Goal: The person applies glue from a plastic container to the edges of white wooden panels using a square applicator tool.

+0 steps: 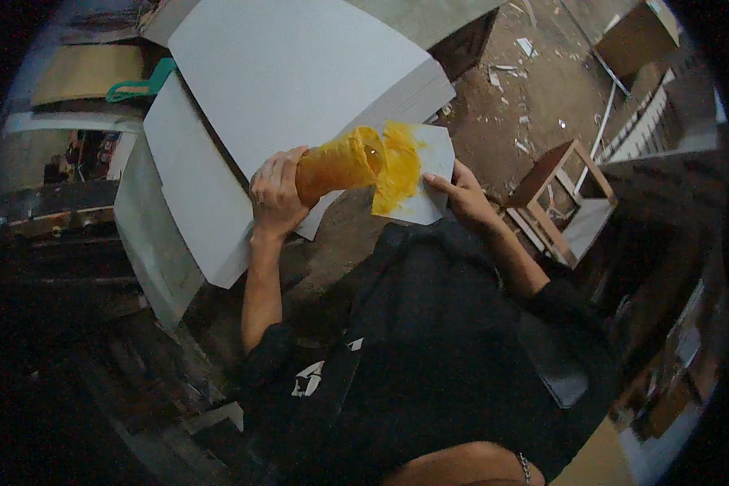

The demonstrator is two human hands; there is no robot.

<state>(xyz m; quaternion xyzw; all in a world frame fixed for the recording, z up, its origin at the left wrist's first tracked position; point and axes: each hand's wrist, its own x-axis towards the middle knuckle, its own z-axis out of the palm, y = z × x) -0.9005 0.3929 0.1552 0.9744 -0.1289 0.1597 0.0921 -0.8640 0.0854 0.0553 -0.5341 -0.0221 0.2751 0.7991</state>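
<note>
Nearest the head camera, a black shirt (445, 340); beyond it, the left hand (279, 194) grips a yellow-smeared container (336, 168), long axis running left to right, open mouth facing the paste-coated white card (435, 155) pinched by the right hand (467, 197).

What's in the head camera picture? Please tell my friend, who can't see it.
A person's left hand holds a yellow-smeared container sideways, open toward a white card partly coated with yellow paste and held in the right hand. Beyond is a stack of white boards; a wooden frame sits on the littered floor at right.
</note>
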